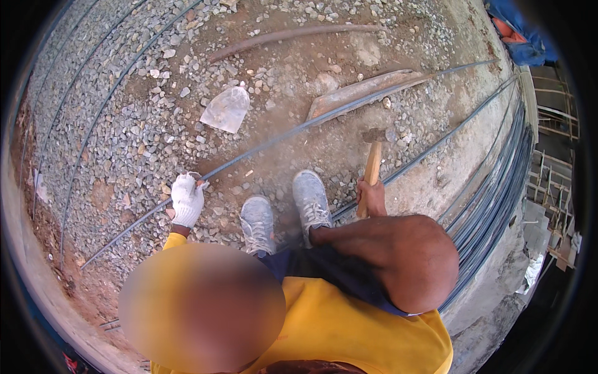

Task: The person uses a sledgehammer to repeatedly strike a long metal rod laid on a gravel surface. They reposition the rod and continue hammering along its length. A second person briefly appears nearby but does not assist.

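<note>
A white knitted work glove covers my left hand (187, 201), which is closed around a long ribbed steel bar (265, 145). The bar slants from the lower left of the gravel up to the far right and rests across a worn, channel-like piece (367, 92). My bare right hand (373, 197) grips a hammer (372, 165) by its wooden handle. The hammer's dark metal head points away from me, above the ground and apart from the held bar. A second steel bar (430, 151) passes close by the right hand, partly hidden by my leg.
My grey shoes (258, 224) stand on dirt and gravel. A thick bundle of bars (492, 193) lies on the right, with more bars (115, 93) on the left. Ahead are a clear plastic scrap (227, 110) and a curved rusty pipe (293, 35). Blue sheeting (529, 43) is at far right.
</note>
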### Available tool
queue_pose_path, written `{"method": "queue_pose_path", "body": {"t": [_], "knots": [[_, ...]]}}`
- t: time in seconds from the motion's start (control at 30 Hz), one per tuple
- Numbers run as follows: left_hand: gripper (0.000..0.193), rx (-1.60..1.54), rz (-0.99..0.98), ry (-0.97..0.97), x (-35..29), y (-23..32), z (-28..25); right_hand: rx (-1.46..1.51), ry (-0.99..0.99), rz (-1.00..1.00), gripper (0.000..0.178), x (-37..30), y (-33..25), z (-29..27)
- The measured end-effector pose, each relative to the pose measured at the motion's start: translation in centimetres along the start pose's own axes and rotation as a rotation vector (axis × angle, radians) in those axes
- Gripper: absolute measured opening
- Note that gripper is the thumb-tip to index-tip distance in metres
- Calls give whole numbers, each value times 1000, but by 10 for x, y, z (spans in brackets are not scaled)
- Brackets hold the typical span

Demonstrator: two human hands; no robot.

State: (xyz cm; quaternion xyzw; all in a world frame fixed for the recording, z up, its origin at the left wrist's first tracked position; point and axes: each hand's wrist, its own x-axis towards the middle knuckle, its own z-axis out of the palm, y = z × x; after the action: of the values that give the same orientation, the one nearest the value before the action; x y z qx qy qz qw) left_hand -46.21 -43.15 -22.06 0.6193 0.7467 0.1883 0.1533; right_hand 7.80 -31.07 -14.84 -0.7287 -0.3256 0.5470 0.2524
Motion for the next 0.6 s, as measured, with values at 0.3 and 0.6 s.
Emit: {"method": "queue_pose_path", "body": {"t": [0.3,0.6], "knots": [[14,-148,-54,-123,20,8,2,114,114,-717,17,-42,-208,-28],[12,-37,-35,-359,32,-2,-7,-223,63,-311,9,72,-120,27]]}}
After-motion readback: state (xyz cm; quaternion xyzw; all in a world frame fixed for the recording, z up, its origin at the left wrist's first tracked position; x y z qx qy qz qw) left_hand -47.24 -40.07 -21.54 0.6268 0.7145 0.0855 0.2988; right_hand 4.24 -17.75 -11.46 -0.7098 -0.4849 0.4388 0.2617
